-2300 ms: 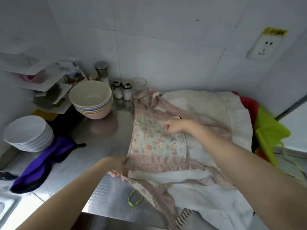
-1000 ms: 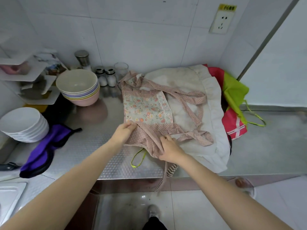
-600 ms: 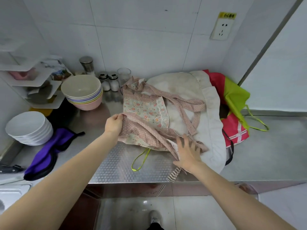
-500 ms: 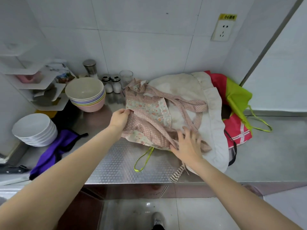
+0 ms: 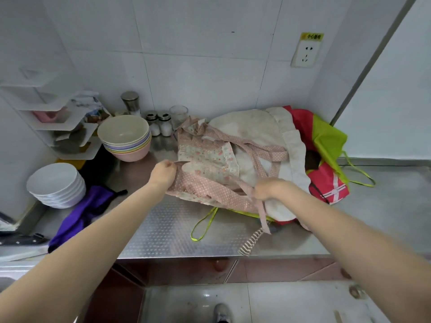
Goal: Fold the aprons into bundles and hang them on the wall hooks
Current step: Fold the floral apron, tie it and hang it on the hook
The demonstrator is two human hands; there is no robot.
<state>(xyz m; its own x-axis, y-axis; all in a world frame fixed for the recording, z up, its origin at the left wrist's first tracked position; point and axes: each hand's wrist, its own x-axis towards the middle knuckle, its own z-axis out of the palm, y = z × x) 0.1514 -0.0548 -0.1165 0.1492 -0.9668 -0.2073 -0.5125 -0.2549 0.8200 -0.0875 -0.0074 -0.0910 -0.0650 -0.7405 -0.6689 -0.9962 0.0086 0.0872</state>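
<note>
The floral apron [image 5: 207, 159] is lifted by its near edge above the steel counter [image 5: 163, 229], gripped by the left hand [image 5: 163, 174] and right hand [image 5: 265, 188] (both fists closed); soft, light cloth is best held at hems.

Bare forearms, grey shoe [image 5: 221, 312]

a stack of pastel bowls [image 5: 124, 139] stands far left on the steel counter [image 5: 168, 231], white plates [image 5: 56, 185] stacked nearer, salt shakers [image 5: 159, 124] and a glass [image 5: 178, 114] by the wall, a socket [image 5: 306, 53] above.
</note>
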